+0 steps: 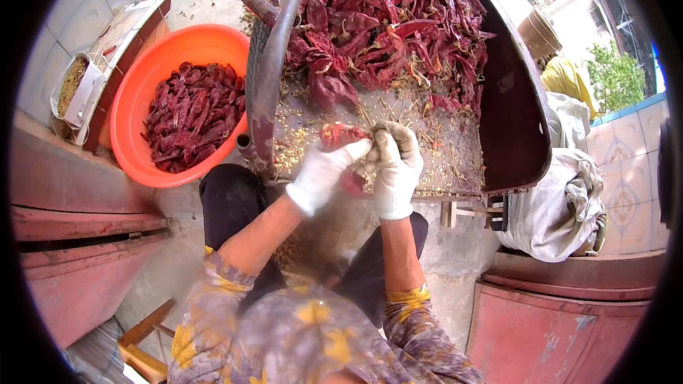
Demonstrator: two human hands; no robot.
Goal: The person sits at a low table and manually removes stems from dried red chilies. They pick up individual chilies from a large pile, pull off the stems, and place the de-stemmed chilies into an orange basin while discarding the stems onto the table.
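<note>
Both hands wear white work gloves, the right one soiled at the fingers. My left hand [332,169] grips a dried red chili pepper [339,136], whose wrinkled skin shows above and below the fingers. Against it my right hand [395,162] has its fingers pinched near the pepper's stem end; what lies between them is partly hidden. Beyond the hands, a heap of dried red chili peppers [384,26] with stems lies on the bed of a dark cart [515,117]. Pale seeds and stem bits [293,144] are scattered over the near part of the bed.
An orange plastic basin [125,112] holding dried chili peppers [195,117] stands left of the cart. Farther left, a white container [88,90] with seeds rests on a tiled ledge. White sacks [560,208] are at the right, and a wooden stool [141,346] is at lower left.
</note>
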